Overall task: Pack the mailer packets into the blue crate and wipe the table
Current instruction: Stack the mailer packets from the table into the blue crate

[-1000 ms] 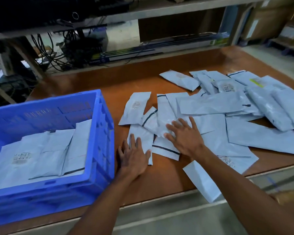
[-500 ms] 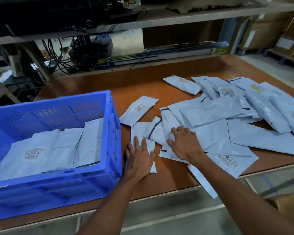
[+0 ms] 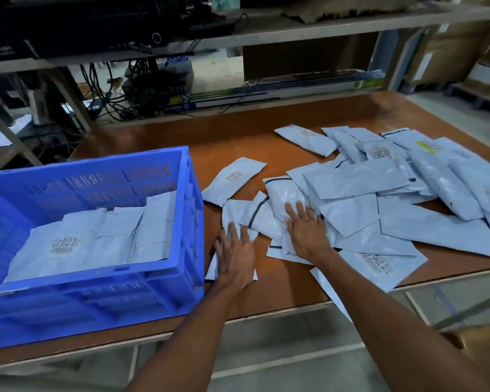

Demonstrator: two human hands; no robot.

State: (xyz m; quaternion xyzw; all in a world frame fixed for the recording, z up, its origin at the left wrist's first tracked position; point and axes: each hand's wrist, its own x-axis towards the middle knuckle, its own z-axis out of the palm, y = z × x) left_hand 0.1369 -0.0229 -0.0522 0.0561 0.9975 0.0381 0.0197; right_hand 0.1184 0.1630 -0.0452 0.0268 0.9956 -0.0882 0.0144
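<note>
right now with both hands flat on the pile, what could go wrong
One mailer packet overhangs the table at its front edge; raking the pile could drop it. The overlapping pile looks slick; the flat left hand and right hand may scatter packets instead of gathering them.

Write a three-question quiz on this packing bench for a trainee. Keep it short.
1. True or false: the blue plastic crate holds some pale grey plastic mailer packets.
2. Pick one: the left hand lies flat on A) the crate's rim, B) a packet beside the crate, C) the shelf behind.
3. Fill in: the loose pile under the right hand lies to the person's ___ of the crate on the brown wooden table.

Key: 1 true; 2 B; 3 right.
</note>
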